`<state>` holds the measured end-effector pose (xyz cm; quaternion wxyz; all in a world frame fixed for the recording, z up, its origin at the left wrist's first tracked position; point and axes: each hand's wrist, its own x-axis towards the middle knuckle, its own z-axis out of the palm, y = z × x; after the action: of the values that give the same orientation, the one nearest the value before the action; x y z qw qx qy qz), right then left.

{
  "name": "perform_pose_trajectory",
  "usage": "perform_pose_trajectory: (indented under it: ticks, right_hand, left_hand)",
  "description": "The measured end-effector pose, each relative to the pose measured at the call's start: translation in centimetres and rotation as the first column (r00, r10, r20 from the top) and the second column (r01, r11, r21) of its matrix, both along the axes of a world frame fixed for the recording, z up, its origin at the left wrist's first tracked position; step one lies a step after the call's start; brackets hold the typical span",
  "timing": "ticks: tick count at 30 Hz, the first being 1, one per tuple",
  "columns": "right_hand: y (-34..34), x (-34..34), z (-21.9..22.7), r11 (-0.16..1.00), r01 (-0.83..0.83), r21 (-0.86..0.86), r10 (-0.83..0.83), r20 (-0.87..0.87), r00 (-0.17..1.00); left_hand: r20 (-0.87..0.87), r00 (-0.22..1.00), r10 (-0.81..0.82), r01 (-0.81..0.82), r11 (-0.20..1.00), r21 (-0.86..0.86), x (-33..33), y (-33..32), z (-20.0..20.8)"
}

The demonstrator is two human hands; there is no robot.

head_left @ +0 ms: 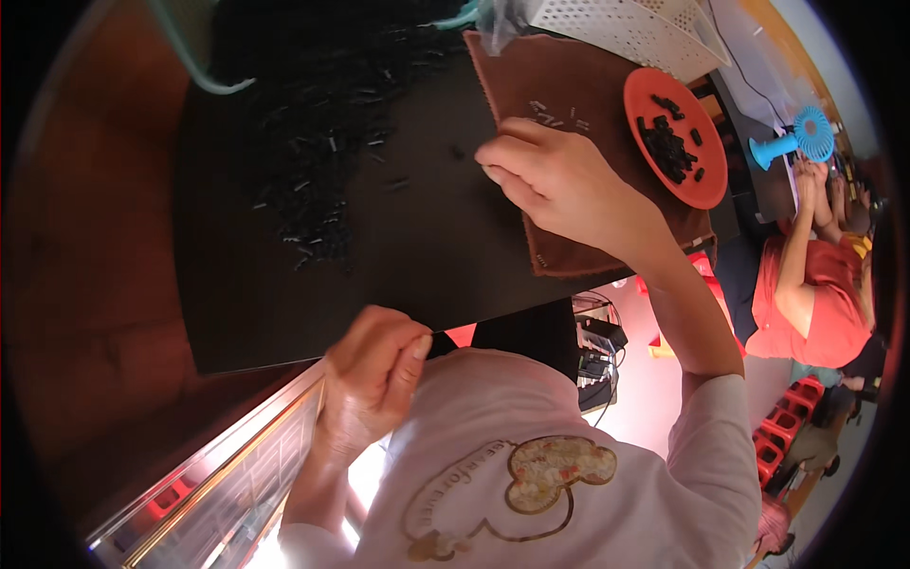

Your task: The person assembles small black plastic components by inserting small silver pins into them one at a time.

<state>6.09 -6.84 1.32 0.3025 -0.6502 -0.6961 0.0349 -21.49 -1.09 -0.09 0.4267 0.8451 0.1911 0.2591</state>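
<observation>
My right hand point(569, 185) is over the dark table, near the left border of the brown cloth point(607, 81). Its fingers are curled and pinched together, and whatever they hold is hidden. A small blurred dark piece point(458, 152) shows just left of its fingertips. At the table's near edge my left hand point(374, 370) is closed, thumb pressed to the bent finger; its contents cannot be made out. Many small black pieces point(318, 209) lie spread over the table's left part. An orange-red plate point(703, 185) on the cloth carries more black pieces point(666, 147).
A white perforated basket point(635, 38) stands at the far right behind the cloth. Several small pale pieces point(545, 116) lie on the cloth. Farther right are a blue fan point(810, 133) and a person in a red shirt point(820, 294). A glass-fronted case point(227, 474) is below the table edge.
</observation>
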Motion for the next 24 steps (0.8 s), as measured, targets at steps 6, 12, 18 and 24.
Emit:
perform_pose_trajectory:
  ticks: [6, 12, 18, 24]
  right_hand:
    - [5.5, -4.4, 0.1, 0.982, -0.119, -0.143, 0.148, 0.207, 0.967]
    - [6.9, -4.2, -1.6, 0.983, -0.142, -0.115, 0.163, 0.200, 0.966]
    - [1.7, -6.8, 0.6, 0.970, -0.230, 0.079, 0.243, -0.273, 0.931]
    - [-1.6, -7.3, 1.2, 0.986, -0.168, 0.018, 0.167, -0.268, 0.949]
  left_hand:
    - [0.026, 0.999, -0.044, 0.046, 0.996, -0.078, -1.1, -0.5, -1.0]
    - [0.152, 0.987, 0.041, -0.007, 0.976, -0.218, -1.2, 1.3, -1.3]
    - [0.178, 0.974, 0.138, 0.018, 0.740, -0.672, -0.2, 1.4, -1.0]
    - [0.191, 0.981, 0.031, 0.140, 0.569, -0.811, 2.1, 1.5, -0.1]
